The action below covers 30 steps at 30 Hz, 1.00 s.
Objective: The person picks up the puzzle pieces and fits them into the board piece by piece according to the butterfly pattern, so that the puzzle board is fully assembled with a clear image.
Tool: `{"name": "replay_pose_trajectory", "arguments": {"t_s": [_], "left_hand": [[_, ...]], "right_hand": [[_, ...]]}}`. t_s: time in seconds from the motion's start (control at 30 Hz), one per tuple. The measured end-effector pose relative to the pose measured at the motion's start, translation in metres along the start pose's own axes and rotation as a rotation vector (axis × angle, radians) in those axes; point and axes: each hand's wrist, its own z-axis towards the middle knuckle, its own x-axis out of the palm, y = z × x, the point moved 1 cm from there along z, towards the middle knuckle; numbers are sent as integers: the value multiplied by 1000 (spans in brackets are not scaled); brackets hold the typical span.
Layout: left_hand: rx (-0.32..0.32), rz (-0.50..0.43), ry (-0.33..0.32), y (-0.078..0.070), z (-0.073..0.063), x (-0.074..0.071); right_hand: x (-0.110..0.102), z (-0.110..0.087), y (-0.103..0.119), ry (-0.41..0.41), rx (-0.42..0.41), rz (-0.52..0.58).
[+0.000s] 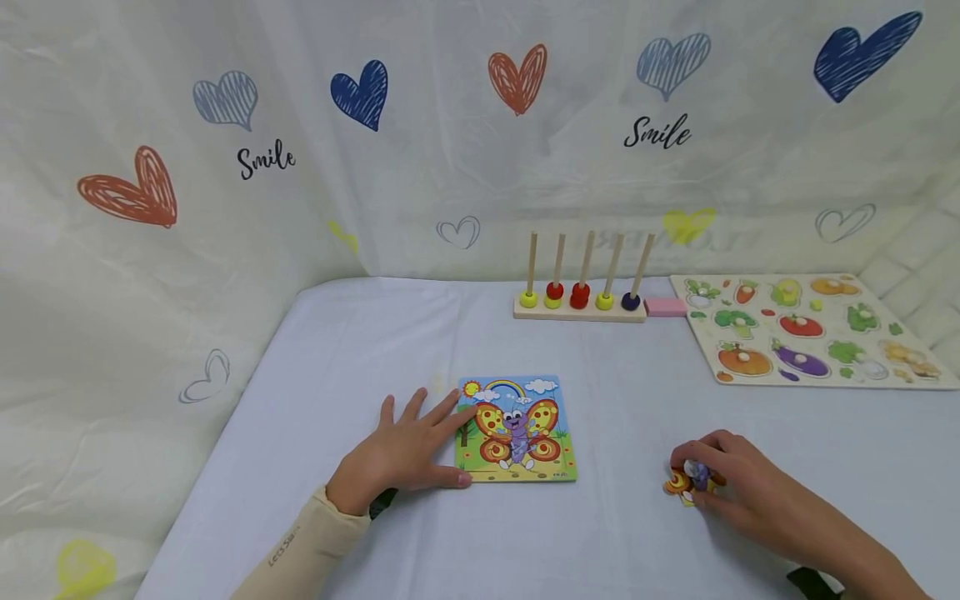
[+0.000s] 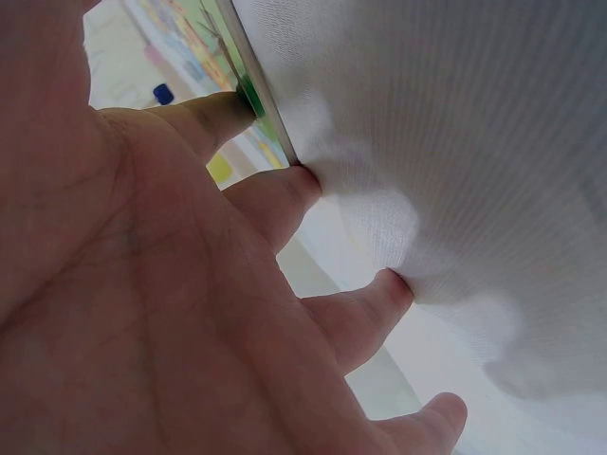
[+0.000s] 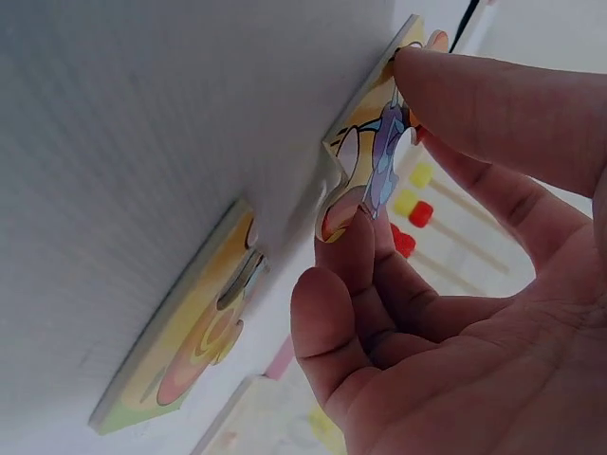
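A square butterfly puzzle board (image 1: 555,467) lies face up on the white cloth. My left hand (image 1: 401,454) is spread at its left side, with the index finger and thumb touching the board. Its other fingertips press the cloth in the left wrist view. Off to the right, my right hand (image 1: 738,487) pinches a jigsaw piece (image 3: 382,142) with purple and yellow on it, between thumb and fingers. Another jigsaw piece (image 3: 194,336), orange and yellow with a green corner, lies on the cloth below that hand. Fingers partly cover the pieces in the head view.
At the back stands a wooden bead counter (image 1: 581,315) with upright pegs and coloured beads. A pink block (image 1: 666,307) sits against its right end. A vegetable peg puzzle (image 1: 825,333) lies at the back right. Behind hangs a heart-printed curtain (image 1: 420,167).
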Motion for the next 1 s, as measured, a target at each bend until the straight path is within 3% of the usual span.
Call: {"name": "replay_pose_trajectory", "arguments": {"t_s": [0.17, 0.33, 0.5, 0.73, 1.0], "left_hand": [[0, 0, 4, 1, 0, 1], [3, 4, 11, 1, 0, 1], [-1, -8, 9, 1, 0, 0], [-3, -9, 6, 0, 0, 0], [-3, -19, 10, 0, -1, 0]], "right_hand": [[-1, -1, -1, -10, -27, -12], [-2, -6, -6, -94, -179, 15], [-5, -5, -10, -79, -276, 125], [-14, 2, -3, 28, -255, 235], [-18, 16, 20, 70, -175, 261]]}}
